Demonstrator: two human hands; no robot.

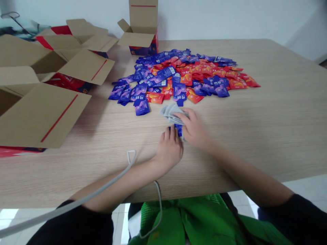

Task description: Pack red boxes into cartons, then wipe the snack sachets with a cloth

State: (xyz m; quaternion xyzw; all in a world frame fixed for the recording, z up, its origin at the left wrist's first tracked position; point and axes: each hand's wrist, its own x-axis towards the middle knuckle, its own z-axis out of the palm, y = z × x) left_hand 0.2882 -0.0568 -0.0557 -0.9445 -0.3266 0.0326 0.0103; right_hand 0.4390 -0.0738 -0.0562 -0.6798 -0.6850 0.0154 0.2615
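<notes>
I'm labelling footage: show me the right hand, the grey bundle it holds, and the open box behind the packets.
Right hand (196, 130): head view, back of hand.
Grey bundle (169, 111): head view, left part.
Open box (142, 50): head view, front wall.

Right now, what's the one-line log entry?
left hand: at blue packet | right hand: gripping pale gray bundle | beyond: packet pile | leftward: open boxes

Passage right across tabletop (270, 119); cartons (41, 114) block left, sachet pile (180, 90) ahead, cable (61, 211) lower left.

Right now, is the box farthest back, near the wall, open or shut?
The box is open: its back flap stands up and its front flap spreads outward. Its inside is hidden.
</notes>
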